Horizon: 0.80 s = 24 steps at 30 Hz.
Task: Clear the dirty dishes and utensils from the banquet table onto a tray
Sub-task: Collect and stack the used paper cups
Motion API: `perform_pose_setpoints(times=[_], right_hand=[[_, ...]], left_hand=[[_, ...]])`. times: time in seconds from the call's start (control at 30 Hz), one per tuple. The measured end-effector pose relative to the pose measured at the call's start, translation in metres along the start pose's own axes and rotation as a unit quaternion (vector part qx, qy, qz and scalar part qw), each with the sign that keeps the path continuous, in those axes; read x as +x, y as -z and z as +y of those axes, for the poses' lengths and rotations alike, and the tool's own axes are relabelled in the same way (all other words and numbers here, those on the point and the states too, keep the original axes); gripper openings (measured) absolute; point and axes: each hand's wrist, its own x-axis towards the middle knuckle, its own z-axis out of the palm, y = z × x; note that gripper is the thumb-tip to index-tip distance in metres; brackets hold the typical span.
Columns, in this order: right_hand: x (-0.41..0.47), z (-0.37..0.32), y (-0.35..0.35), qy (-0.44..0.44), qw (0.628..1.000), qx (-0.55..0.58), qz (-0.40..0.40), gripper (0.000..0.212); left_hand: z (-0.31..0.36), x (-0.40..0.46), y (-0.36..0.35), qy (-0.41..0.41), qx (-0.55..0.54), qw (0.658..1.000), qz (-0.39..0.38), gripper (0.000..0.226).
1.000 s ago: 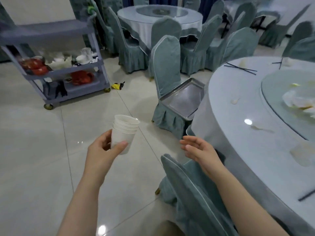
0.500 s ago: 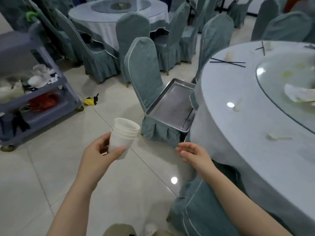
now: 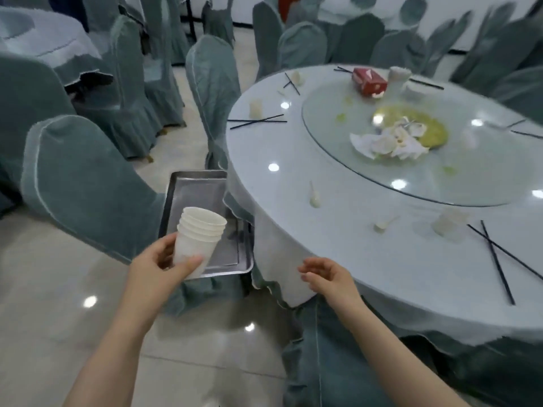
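Head view. Left hand (image 3: 160,267): raised at mid-frame, fingers (image 3: 191,263) and thumb curled round a stack of white cups (image 3: 197,235), tilted, held above the near end of the metal tray (image 3: 202,183). Tray: on a covered chair seat (image 3: 88,177), just beside the round counter (image 3: 338,245). Right hand (image 3: 329,274): palm inward, fingers loosely spread, holding nothing, at the counter's cloth edge. Counter: black chopsticks (image 3: 257,121), spoons (image 3: 314,198), crumpled napkins (image 3: 388,142), red box (image 3: 368,80), writing unreadable. Since half a second ago: cart gone from view, cups now over the tray, more counter visible.
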Motion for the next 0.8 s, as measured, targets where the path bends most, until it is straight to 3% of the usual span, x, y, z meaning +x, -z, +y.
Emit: perform_pose_setpoints(times=[0.33,0.57,0.67,0.8], right_hand=[[0.001,-0.010,0.078,-0.008,0.971,-0.041,0.237,0.026],[0.070,-0.002,0.167,-0.039,0.930,-0.071,0.360,0.021],[0.110,0.005,0.214,-0.052,0.905,-0.147,0.395,0.024],[0.164,0.010,0.279,-0.062,0.858,-0.326,0.392,0.046]], left_hand=[[0.055,0.110,-0.118,-0.055,0.026,0.968,-0.242,0.045],[0.083,0.178,-0.207,-0.064,0.075,0.948,-0.303,0.045],[0.098,0.209,-0.241,-0.073,0.096,0.944,-0.306,0.044],[0.107,0.242,-0.274,-0.062,0.091,0.953,-0.283,0.039]])
